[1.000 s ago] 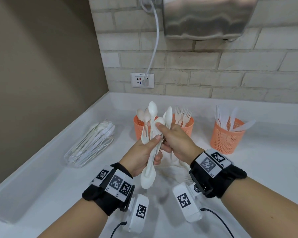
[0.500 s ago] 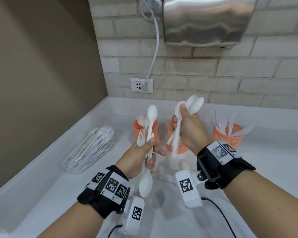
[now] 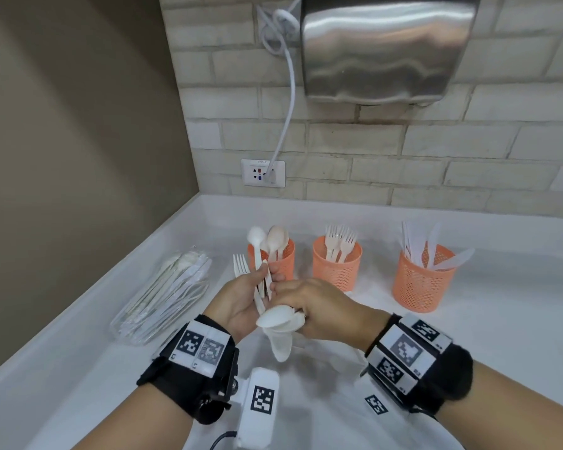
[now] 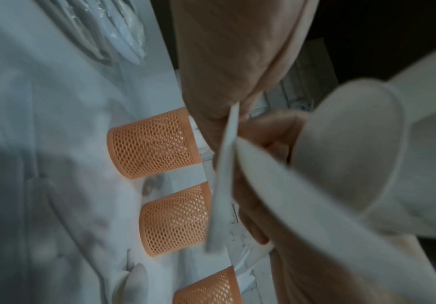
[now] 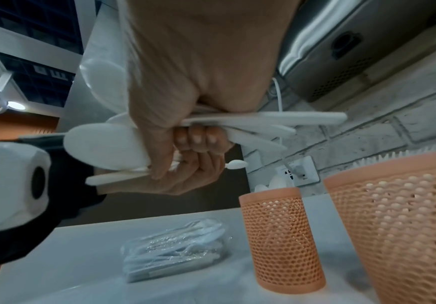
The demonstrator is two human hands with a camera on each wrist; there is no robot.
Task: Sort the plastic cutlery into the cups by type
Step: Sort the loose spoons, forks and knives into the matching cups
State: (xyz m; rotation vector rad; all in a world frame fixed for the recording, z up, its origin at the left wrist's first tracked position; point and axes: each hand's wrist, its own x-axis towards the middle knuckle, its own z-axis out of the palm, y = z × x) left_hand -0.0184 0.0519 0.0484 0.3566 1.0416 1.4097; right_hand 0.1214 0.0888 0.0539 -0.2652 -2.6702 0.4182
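1. Wrapped cutlery pack [image 3: 163, 293] lies at nine o'clock.
2. Left hand [image 3: 241, 300] grips a fork [image 3: 240, 263] and spoon [image 3: 256, 241].
3. Right hand [image 3: 322, 310] clutches spoons [image 3: 280, 319].
4. Three cups [image 3: 337, 264] stand at twelve to two o'clock.

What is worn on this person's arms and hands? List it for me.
Both forearms and hands are bare: no sleeves, no gloves. Each wrist carries a wide black fabric band, the left wrist band and the right wrist band, topped with white tiles printed with square black-and-white markers. A white camera housing bearing another marker hangs under the left wrist, with a thin black cable trailing off.
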